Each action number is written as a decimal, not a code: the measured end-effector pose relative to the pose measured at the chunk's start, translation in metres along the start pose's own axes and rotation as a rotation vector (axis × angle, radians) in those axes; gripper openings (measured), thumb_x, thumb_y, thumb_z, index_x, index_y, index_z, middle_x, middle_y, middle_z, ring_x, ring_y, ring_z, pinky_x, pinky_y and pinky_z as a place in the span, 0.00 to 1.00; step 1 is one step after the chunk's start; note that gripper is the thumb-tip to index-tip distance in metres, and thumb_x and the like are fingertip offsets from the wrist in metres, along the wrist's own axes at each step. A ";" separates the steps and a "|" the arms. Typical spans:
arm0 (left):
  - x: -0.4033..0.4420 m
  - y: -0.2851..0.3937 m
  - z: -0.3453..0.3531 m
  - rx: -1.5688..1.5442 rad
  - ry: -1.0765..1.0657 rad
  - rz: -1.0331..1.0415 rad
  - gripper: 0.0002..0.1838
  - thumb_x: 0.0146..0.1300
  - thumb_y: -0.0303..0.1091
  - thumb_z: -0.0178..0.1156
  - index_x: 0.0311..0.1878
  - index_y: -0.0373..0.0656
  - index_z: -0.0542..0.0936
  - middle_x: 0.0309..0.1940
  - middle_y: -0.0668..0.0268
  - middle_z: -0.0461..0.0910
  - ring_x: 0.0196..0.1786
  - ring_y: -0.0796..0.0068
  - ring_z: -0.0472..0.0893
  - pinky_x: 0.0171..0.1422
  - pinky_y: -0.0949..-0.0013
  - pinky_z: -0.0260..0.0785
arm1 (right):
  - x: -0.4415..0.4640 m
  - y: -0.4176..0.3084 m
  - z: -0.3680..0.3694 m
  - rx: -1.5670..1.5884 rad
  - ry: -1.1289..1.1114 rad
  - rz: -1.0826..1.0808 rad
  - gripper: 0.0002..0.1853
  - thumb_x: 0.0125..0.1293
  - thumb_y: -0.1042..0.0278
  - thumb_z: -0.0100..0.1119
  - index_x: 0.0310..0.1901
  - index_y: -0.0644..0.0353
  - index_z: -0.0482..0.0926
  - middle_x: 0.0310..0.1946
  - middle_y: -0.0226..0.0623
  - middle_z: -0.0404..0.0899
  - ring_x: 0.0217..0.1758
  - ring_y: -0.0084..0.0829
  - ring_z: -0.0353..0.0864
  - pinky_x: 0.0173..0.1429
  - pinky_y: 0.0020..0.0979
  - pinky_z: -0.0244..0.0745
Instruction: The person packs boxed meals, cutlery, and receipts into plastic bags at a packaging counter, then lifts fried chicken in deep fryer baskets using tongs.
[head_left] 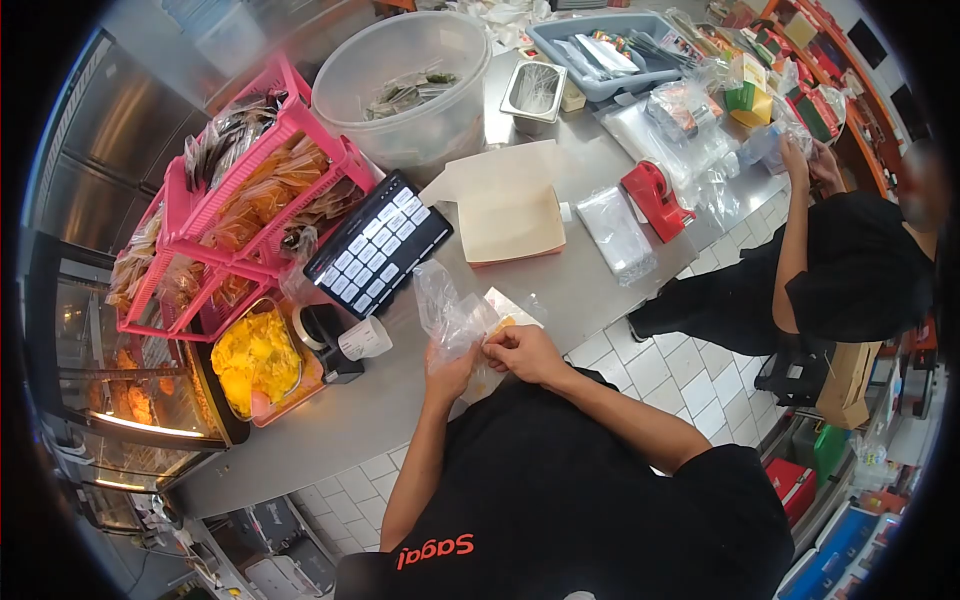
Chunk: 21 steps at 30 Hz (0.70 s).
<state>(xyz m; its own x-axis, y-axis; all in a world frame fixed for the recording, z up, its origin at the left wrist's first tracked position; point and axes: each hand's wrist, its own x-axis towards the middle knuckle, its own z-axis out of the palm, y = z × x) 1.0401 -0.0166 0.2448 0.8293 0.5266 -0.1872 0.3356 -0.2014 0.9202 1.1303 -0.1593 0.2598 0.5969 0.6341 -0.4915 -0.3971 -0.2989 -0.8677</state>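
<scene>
Near the table's front edge, my left hand is closed around the lower part of a clear plastic bag. The bag stands up, crumpled, above my fingers. My right hand is beside it, thumb and forefinger pinched together at the bag's edge. Just beyond my right fingers is a small white and orange paper item, partly covered by the hand. An open cardboard box stands farther back. Left of the bag lies a tablet showing a grid of white buttons.
Pink baskets of bagged food, a tray of yellow food and a label printer stand left. A large clear tub is behind. Rightward are plastic bags and a red tape dispenser. A co-worker stands at right.
</scene>
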 end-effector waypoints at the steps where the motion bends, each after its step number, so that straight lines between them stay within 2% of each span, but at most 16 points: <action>1: 0.001 0.000 0.000 0.027 -0.001 0.048 0.15 0.60 0.39 0.66 0.40 0.35 0.82 0.34 0.59 0.84 0.36 0.69 0.81 0.42 0.64 0.72 | 0.000 -0.001 0.000 -0.001 0.001 -0.001 0.11 0.65 0.67 0.62 0.37 0.69 0.81 0.30 0.37 0.84 0.30 0.22 0.82 0.37 0.24 0.81; 5: 0.000 0.002 -0.004 0.002 -0.008 0.126 0.15 0.60 0.38 0.65 0.43 0.35 0.81 0.38 0.59 0.83 0.39 0.69 0.81 0.45 0.64 0.72 | 0.002 -0.002 -0.001 0.058 0.016 0.008 0.10 0.64 0.69 0.62 0.39 0.69 0.81 0.29 0.38 0.84 0.31 0.23 0.83 0.37 0.24 0.81; 7: -0.001 0.004 -0.006 -0.034 -0.033 0.280 0.15 0.59 0.36 0.65 0.46 0.36 0.80 0.40 0.61 0.82 0.40 0.70 0.81 0.47 0.64 0.73 | 0.005 0.000 -0.001 0.071 0.031 -0.002 0.10 0.64 0.69 0.62 0.40 0.69 0.81 0.29 0.38 0.84 0.31 0.24 0.84 0.37 0.25 0.81; 8: 0.000 0.000 -0.008 -0.035 -0.031 0.279 0.15 0.59 0.36 0.65 0.46 0.36 0.80 0.40 0.61 0.82 0.40 0.70 0.81 0.47 0.64 0.73 | 0.007 0.000 -0.002 0.069 0.018 -0.012 0.10 0.64 0.70 0.62 0.40 0.69 0.81 0.30 0.38 0.84 0.32 0.24 0.84 0.37 0.25 0.81; 10: 0.003 -0.011 -0.012 -0.057 -0.164 0.140 0.17 0.56 0.32 0.66 0.48 0.37 0.78 0.42 0.62 0.81 0.42 0.72 0.80 0.48 0.65 0.73 | 0.008 0.000 -0.004 0.065 0.002 -0.021 0.10 0.64 0.71 0.61 0.41 0.69 0.80 0.31 0.38 0.84 0.32 0.24 0.84 0.37 0.25 0.81; 13: 0.007 -0.017 -0.012 -0.128 -0.190 0.115 0.18 0.55 0.30 0.66 0.49 0.38 0.77 0.41 0.63 0.81 0.42 0.73 0.79 0.47 0.66 0.73 | 0.010 -0.007 -0.010 0.003 -0.053 -0.060 0.09 0.64 0.72 0.60 0.41 0.69 0.80 0.32 0.38 0.84 0.33 0.25 0.84 0.37 0.25 0.81; 16: 0.006 -0.006 -0.011 -0.066 -0.145 0.052 0.18 0.55 0.30 0.67 0.48 0.38 0.77 0.41 0.64 0.81 0.42 0.73 0.80 0.47 0.68 0.73 | 0.009 -0.012 -0.011 0.030 -0.060 0.025 0.08 0.65 0.72 0.60 0.40 0.68 0.81 0.32 0.37 0.83 0.34 0.24 0.84 0.38 0.25 0.80; 17: 0.006 -0.009 -0.010 -0.066 -0.143 0.053 0.18 0.55 0.30 0.67 0.48 0.38 0.77 0.41 0.64 0.81 0.42 0.73 0.80 0.47 0.68 0.73 | 0.009 -0.009 -0.010 0.072 0.007 0.046 0.08 0.65 0.72 0.60 0.40 0.67 0.81 0.31 0.36 0.83 0.33 0.23 0.83 0.37 0.24 0.79; 19: 0.006 -0.008 -0.008 -0.190 -0.095 0.089 0.16 0.56 0.30 0.67 0.47 0.39 0.77 0.40 0.63 0.81 0.42 0.74 0.80 0.46 0.67 0.73 | 0.008 -0.008 -0.009 0.108 0.073 0.068 0.07 0.65 0.72 0.59 0.40 0.66 0.80 0.30 0.35 0.83 0.32 0.22 0.82 0.37 0.24 0.79; 21: 0.005 0.002 -0.005 -0.117 -0.019 0.135 0.15 0.56 0.31 0.65 0.46 0.38 0.78 0.39 0.61 0.82 0.42 0.71 0.80 0.46 0.66 0.73 | 0.005 -0.008 -0.007 0.298 0.106 0.022 0.06 0.66 0.71 0.59 0.40 0.64 0.79 0.29 0.34 0.81 0.27 0.19 0.78 0.33 0.22 0.74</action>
<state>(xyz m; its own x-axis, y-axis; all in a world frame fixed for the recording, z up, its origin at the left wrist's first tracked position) 1.0423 -0.0103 0.2472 0.8721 0.4850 -0.0647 0.1673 -0.1712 0.9709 1.1414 -0.1585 0.2633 0.6487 0.5474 -0.5287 -0.5886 -0.0794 -0.8045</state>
